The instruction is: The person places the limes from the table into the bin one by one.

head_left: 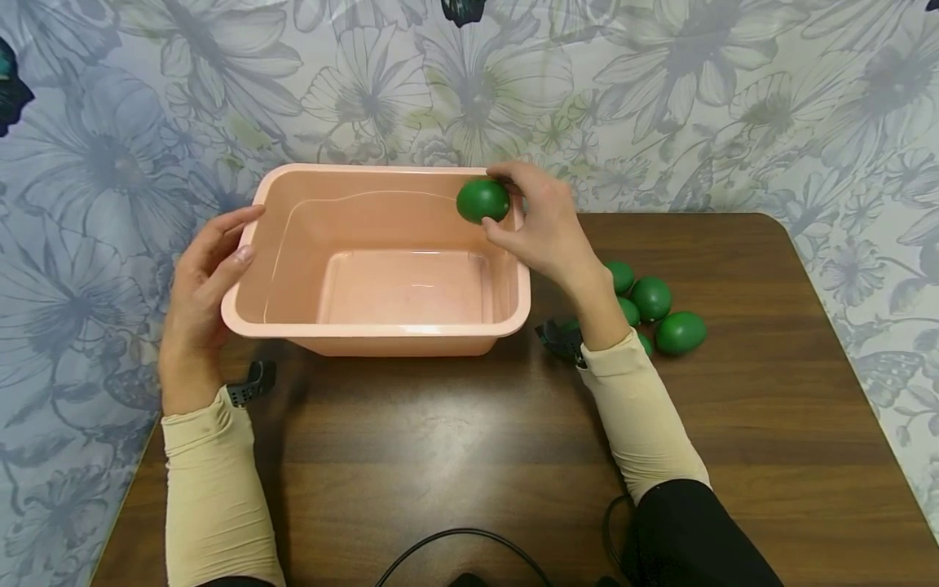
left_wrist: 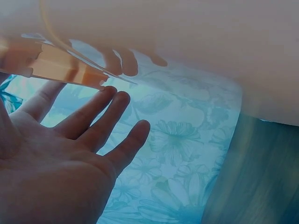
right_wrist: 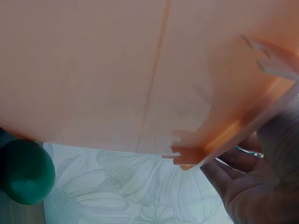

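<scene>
A light pink plastic basin (head_left: 376,330) stands at the back left of the brown table, its inside bare. My left hand (head_left: 201,306) grips its left rim, thumb on the rim; the left wrist view shows the other fingers (left_wrist: 100,109) stretched beneath the edge. At the back right corner, my right hand (head_left: 546,224) pinches a glossy green egg-shaped object (head_left: 482,200) between thumb and fingers, just inside the rim. In the right wrist view the basin wall (right_wrist: 103,84) hides that object, and part of the right hand (right_wrist: 252,186) shows behind the corner.
Several more green egg-shaped objects (head_left: 681,333) lie together on the table (head_left: 440,440) right of the basin, partly behind my right forearm. A black cable (head_left: 469,531) loops at the front edge. A flower-patterned covering (head_left: 660,106) rises behind the table.
</scene>
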`<action>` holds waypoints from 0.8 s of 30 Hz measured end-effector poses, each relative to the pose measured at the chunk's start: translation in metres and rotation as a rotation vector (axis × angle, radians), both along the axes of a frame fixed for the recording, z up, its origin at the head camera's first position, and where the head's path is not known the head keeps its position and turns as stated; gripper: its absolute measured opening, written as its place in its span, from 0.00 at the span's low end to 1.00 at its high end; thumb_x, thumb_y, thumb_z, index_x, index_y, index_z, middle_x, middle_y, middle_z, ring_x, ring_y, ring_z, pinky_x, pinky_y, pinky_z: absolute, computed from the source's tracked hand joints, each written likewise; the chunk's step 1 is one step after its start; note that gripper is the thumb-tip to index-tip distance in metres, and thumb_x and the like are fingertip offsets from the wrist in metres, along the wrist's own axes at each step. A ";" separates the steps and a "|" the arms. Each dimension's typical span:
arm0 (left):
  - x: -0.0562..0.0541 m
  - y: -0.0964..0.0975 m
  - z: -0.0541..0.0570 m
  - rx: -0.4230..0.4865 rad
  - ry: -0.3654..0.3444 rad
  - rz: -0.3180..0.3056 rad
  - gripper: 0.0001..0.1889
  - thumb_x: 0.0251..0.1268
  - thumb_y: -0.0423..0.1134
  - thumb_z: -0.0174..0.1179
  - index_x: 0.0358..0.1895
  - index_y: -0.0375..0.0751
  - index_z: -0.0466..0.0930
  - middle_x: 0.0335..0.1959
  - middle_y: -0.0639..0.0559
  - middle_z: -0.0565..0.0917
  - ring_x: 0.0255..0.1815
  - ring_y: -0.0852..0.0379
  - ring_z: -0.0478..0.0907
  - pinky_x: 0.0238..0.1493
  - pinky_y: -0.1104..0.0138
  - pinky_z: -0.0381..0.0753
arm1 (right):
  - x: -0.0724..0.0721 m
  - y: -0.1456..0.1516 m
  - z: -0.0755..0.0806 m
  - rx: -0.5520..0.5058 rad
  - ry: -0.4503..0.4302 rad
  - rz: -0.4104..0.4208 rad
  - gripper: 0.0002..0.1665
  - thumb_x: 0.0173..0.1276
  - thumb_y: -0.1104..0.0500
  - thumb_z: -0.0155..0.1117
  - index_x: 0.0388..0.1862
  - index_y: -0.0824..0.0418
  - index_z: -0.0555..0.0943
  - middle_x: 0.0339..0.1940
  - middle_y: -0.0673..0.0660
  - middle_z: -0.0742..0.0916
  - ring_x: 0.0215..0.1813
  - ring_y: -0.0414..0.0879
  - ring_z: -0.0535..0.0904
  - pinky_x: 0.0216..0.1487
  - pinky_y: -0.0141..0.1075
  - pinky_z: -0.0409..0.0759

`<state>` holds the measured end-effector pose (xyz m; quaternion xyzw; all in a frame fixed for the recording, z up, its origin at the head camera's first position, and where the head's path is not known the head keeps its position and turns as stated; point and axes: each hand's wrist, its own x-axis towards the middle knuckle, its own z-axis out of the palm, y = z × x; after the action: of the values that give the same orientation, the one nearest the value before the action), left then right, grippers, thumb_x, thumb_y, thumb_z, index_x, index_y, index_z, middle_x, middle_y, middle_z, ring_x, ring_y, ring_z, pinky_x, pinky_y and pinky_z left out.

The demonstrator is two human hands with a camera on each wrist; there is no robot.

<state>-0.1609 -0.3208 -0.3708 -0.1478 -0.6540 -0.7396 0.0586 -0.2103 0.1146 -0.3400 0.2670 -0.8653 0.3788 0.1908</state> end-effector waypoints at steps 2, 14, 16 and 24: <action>0.000 0.000 0.001 -0.006 0.002 0.002 0.27 0.75 0.27 0.54 0.75 0.31 0.71 0.70 0.34 0.76 0.61 0.47 0.80 0.51 0.68 0.88 | -0.001 0.000 -0.001 -0.001 0.001 -0.015 0.23 0.65 0.65 0.72 0.59 0.68 0.83 0.55 0.62 0.89 0.57 0.53 0.86 0.61 0.41 0.82; 0.000 0.001 0.001 -0.013 -0.005 0.054 0.27 0.74 0.27 0.55 0.75 0.28 0.70 0.69 0.30 0.77 0.60 0.44 0.80 0.52 0.67 0.87 | -0.004 0.002 -0.004 -0.001 0.030 -0.017 0.17 0.68 0.66 0.71 0.55 0.67 0.85 0.52 0.62 0.89 0.54 0.53 0.86 0.58 0.45 0.83; 0.000 0.000 0.001 -0.014 -0.002 0.053 0.27 0.74 0.27 0.55 0.75 0.29 0.71 0.68 0.31 0.77 0.60 0.45 0.81 0.52 0.67 0.87 | -0.002 0.003 -0.004 -0.019 0.024 -0.001 0.18 0.68 0.66 0.71 0.56 0.67 0.85 0.53 0.62 0.89 0.55 0.53 0.87 0.59 0.43 0.84; 0.001 0.004 0.001 0.001 0.018 0.022 0.26 0.76 0.29 0.54 0.74 0.29 0.71 0.70 0.34 0.76 0.63 0.45 0.79 0.54 0.68 0.86 | 0.010 0.008 0.006 -0.208 -0.080 0.083 0.19 0.71 0.67 0.70 0.60 0.67 0.84 0.57 0.62 0.88 0.63 0.49 0.84 0.67 0.34 0.80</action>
<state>-0.1594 -0.3172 -0.3693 -0.1472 -0.6545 -0.7380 0.0729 -0.2008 0.1226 -0.3341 0.2661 -0.8166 0.4842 0.1670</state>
